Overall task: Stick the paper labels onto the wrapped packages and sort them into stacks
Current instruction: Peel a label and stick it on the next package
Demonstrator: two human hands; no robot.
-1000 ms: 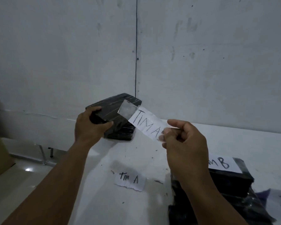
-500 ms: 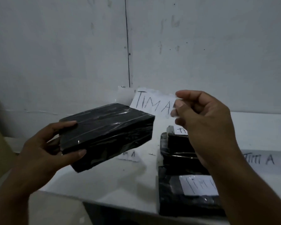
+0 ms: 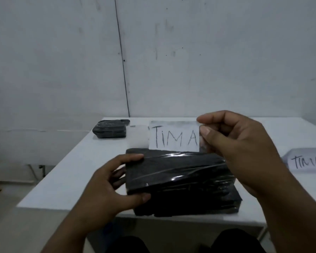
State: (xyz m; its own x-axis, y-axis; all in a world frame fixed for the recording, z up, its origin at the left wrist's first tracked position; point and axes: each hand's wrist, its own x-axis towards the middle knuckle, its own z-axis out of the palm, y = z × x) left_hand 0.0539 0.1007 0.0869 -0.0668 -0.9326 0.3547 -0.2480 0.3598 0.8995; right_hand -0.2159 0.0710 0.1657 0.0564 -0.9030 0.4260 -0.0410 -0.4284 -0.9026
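A black package wrapped in clear film (image 3: pixel 173 170) lies on top of a stack of black packages (image 3: pixel 199 205) at the table's near edge. My left hand (image 3: pixel 109 187) grips the top package by its left end. My right hand (image 3: pixel 241 148) pinches the right edge of a white paper label reading "TIM A" (image 3: pixel 173 136), with clear tape sticking out at its left. The label stands upright just behind the package's far edge.
A white table (image 3: pixel 66 172) stands against a grey wall. Another black wrapped package (image 3: pixel 110 129) lies at the table's far left corner. A label reading "TIM B" (image 3: pixel 307 160) lies at the right edge of view. The floor drops away to the left.
The left hand brought the package from the air at the left down onto the stack in front of me. The right hand moved the label in behind its far edge.
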